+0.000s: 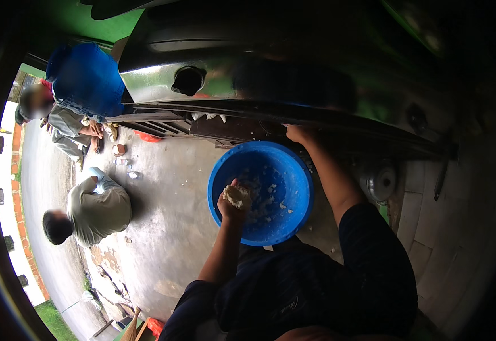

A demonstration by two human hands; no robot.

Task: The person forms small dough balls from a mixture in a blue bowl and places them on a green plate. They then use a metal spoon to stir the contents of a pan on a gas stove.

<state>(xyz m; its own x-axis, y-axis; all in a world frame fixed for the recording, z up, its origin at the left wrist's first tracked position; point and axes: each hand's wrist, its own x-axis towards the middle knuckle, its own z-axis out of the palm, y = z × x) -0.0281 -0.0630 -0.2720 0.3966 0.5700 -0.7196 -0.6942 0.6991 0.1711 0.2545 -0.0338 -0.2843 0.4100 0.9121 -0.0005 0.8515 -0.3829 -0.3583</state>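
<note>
A lump of pale, crumbly dough-like food (236, 196) rests in my left hand (230, 206), whose fingers curl around it over the left side of a blue plastic basin (261, 232). White bits of the same stuff cling to the basin's inside. Beyond the basin's far rim, my right hand (297, 133) reaches to the dark shelf (248, 128) beneath the stove counter. Its fingers are partly in shadow, and what they touch cannot be made out.
A black gas stove (214, 81) with a knob overhangs the far side. A metal pot lid (381, 183) lies at the right. One person (99, 209) sits on the floor at the left; others sit near a large blue drum (88, 81).
</note>
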